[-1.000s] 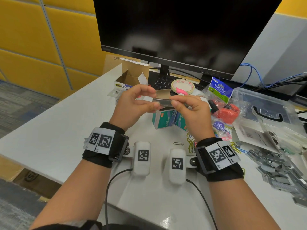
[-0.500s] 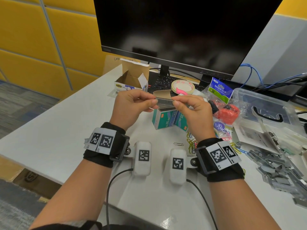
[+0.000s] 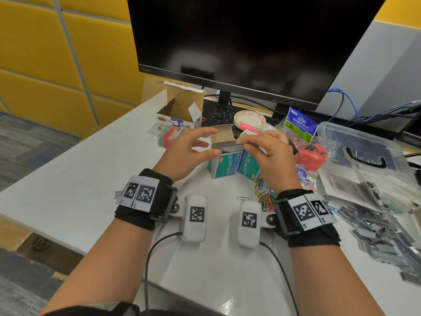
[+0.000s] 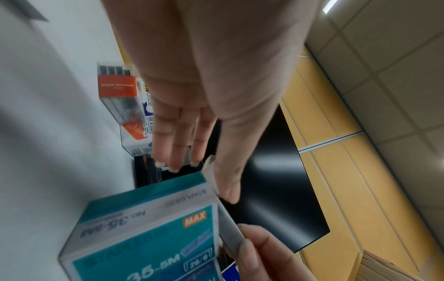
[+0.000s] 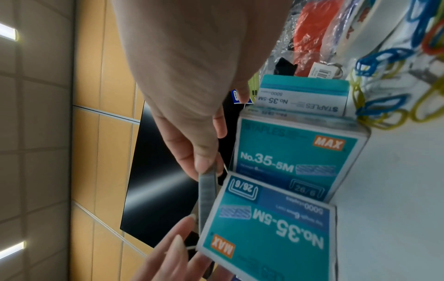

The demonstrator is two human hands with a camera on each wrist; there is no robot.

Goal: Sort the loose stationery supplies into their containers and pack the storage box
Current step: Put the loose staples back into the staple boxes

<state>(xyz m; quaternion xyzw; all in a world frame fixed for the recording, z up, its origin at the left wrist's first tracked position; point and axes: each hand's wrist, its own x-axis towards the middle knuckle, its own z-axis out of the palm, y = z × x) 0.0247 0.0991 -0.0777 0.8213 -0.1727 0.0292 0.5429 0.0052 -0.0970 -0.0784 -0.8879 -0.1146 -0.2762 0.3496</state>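
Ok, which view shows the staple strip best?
Right wrist: the staple strip runs full length, pinched by the right hand beside the box. Left wrist shows one blurred end; head shows it thin.

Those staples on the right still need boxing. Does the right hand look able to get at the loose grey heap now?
Probably not yet: the right hand pinches a grey staple strip at the open teal staple box. The loose grey staple heap lies uncovered.

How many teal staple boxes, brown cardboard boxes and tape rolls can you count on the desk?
teal staple boxes: 2
brown cardboard box: 1
tape roll: 1
Total: 4
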